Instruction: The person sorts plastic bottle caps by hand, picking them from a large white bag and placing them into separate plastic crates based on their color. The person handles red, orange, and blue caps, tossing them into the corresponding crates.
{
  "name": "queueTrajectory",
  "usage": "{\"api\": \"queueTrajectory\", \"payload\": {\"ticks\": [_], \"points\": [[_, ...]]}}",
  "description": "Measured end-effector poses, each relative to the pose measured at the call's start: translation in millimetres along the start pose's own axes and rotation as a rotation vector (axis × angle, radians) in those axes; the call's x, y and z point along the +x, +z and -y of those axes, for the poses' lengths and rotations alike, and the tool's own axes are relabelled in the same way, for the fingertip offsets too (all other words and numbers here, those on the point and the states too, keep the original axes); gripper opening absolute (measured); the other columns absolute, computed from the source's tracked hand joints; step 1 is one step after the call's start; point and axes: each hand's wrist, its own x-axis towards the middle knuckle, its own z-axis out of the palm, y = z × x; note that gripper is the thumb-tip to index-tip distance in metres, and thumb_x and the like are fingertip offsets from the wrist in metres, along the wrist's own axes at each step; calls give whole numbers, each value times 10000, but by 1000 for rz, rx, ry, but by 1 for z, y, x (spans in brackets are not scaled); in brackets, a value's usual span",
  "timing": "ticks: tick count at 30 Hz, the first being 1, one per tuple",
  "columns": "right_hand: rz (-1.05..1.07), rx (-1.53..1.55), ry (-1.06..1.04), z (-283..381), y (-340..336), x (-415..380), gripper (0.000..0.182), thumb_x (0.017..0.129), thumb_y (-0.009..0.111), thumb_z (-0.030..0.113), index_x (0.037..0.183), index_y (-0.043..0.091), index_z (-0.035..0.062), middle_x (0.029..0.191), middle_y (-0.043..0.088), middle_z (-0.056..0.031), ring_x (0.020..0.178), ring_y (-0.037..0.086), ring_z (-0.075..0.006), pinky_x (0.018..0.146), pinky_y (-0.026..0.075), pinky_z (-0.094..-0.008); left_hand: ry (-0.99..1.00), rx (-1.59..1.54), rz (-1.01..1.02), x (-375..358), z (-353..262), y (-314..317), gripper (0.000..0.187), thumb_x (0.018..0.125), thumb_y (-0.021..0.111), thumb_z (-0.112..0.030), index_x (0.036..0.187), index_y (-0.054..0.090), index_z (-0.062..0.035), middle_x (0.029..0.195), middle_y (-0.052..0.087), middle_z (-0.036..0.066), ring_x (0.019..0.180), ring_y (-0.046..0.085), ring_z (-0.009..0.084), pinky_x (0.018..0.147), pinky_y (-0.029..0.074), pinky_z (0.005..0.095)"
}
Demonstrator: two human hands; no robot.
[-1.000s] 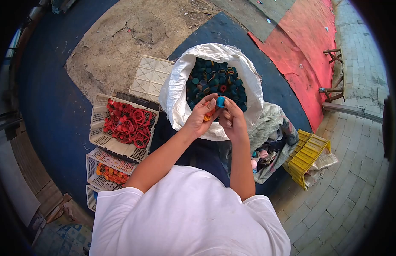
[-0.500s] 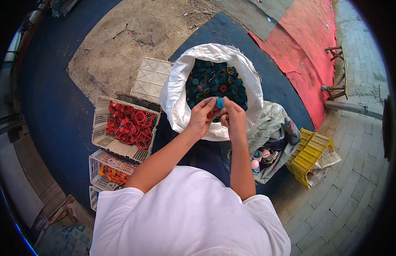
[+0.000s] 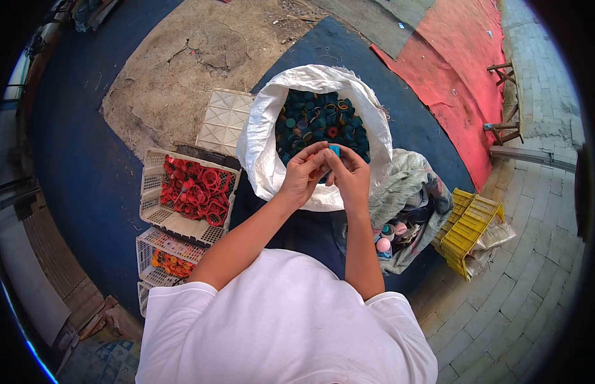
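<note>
Over the mouth of a white woven sack [image 3: 256, 137], my two hands meet with their fingers closed. Between the fingertips is a small blue bottle cap [image 3: 334, 150]. My left hand [image 3: 302, 176] pinches from the left, a bit of orange showing among its fingers; what that is stays hidden. From the right, my right hand [image 3: 352, 178] grips the cap with thumb and fingers. Inside the sack below lie many dark green bottle caps [image 3: 313, 118], with a red cap [image 3: 331, 132] among them.
To the left, a white crate [image 3: 150, 205] holds red plastic rings and caps; another crate [image 3: 147, 253] below holds orange pieces. On the right are a grey cloth sack [image 3: 432, 185] with mixed items and a yellow crate [image 3: 467, 233]. A wooden stool [image 3: 505, 131] stands farther right.
The blue cap has shifted slightly down and right between my fingers, and my right fingers have curled around it. The orange piece at my left palm shows less now.
</note>
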Motion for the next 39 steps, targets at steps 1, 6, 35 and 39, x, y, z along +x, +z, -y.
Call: {"api": "queueTrajectory", "payload": {"ticks": [1, 6, 35, 39], "points": [[9, 6, 10, 4, -1, 0, 300, 925, 759, 196, 1107, 702, -36, 776, 688, -30, 544, 557, -36, 459, 378, -183, -23, -46, 45, 1, 0, -1, 266, 965, 688, -113, 1217, 658, -33, 1052, 687, 45, 985, 671, 135, 868, 576, 289], [44, 172, 93, 11, -10, -1, 309, 977, 694, 234, 1149, 683, -24, 722, 639, -22, 505, 524, -46, 446, 309, -188, -98, -231, -11, 2, 5, 0, 311, 1005, 638, -241, 1237, 645, -33, 1149, 673, 88, 1016, 666, 205, 910, 560, 361], [32, 652, -60, -7, 92, -42, 621, 1018, 399, 380, 1478, 432, -35, 1443, 522, -165, 1365, 470, -265, 1177, 342, -400, 355, -400, 22, -77, -60, 49, 499, 1012, 417, -325, 1333, 530, 40, 1460, 500, 220, 1418, 417, 361, 1226, 287, 494], [108, 638, 152, -15, 118, -54, 623, 1004, 391, 373, 1481, 420, -27, 1440, 515, -157, 1364, 471, -266, 1171, 354, -403, 459, -421, -54, -105, -70, 24, 496, 1007, 415, -318, 1324, 532, 46, 1440, 520, 217, 1396, 443, 361, 1223, 296, 485]]}}
